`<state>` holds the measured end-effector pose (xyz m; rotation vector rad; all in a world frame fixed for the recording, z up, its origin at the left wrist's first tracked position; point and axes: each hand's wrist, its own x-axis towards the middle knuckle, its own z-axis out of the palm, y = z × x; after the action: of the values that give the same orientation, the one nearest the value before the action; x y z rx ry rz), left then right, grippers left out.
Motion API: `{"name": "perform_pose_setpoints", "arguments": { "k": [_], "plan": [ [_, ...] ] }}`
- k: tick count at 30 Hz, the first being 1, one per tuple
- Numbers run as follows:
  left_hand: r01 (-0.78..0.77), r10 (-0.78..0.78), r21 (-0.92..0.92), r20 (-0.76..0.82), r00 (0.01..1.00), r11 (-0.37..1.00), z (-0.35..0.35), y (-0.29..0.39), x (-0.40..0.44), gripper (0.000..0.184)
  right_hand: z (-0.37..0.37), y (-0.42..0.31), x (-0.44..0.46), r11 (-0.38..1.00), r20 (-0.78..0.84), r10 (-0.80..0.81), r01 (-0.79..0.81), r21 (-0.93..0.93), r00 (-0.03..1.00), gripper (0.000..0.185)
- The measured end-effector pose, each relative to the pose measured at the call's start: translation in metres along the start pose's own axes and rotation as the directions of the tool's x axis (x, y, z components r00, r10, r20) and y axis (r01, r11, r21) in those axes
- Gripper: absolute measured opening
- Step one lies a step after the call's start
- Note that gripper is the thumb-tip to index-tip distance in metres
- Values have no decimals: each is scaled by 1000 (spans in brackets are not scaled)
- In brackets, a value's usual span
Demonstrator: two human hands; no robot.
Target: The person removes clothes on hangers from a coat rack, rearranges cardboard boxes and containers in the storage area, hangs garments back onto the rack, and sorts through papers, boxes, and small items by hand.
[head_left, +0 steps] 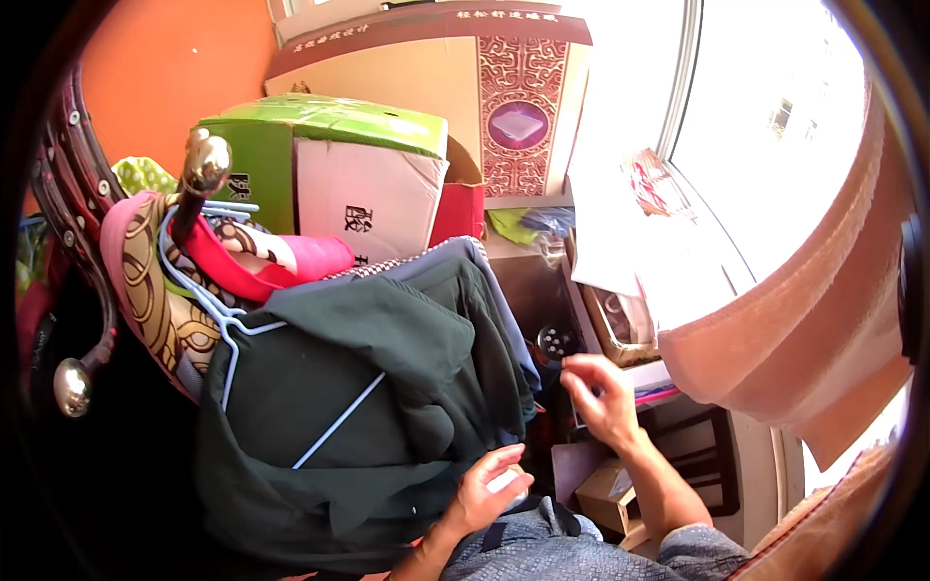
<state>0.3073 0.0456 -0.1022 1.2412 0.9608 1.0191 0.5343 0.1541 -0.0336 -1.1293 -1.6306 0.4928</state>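
Observation:
My left hand (484, 491) is low in the middle, by the lower right edge of a dark green garment (378, 436). Its fingers are bent around a small white thing (504, 481), whose kind I cannot make out. To the right and higher up, my right hand (603, 402) is raised with its fingers curled in. What it holds, if anything, is hidden. Just beyond its fingertips is a dark round object with pale dots (555, 341). The green garment drapes over a light blue hanger (232, 320), with more clothes beneath it.
A rack post with a shiny knob (206, 165) stands at left, hung with patterned cloth (155, 271). Behind are a green and white box (368, 198) and a large tan carton (387, 77). A pinkish curtain (775, 358) hangs right, beside a bright window (765, 126).

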Motion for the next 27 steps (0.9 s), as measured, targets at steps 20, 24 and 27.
{"name": "perform_pose_setpoints", "arguments": {
  "k": [20,24,27],
  "plan": [
    [-372,868,900,-15,496,228,-10,268,-5,27,135,-267,324,486,378,-854,807,334,358,65],
    [-179,817,968,-40,575,174,-14,300,-16,26,142,-275,326,389,473,-844,897,212,254,58],
    [-13,778,999,-29,627,47,-23,318,-20,29,136,-285,324,368,593,-769,924,104,239,52]
  ]
}}
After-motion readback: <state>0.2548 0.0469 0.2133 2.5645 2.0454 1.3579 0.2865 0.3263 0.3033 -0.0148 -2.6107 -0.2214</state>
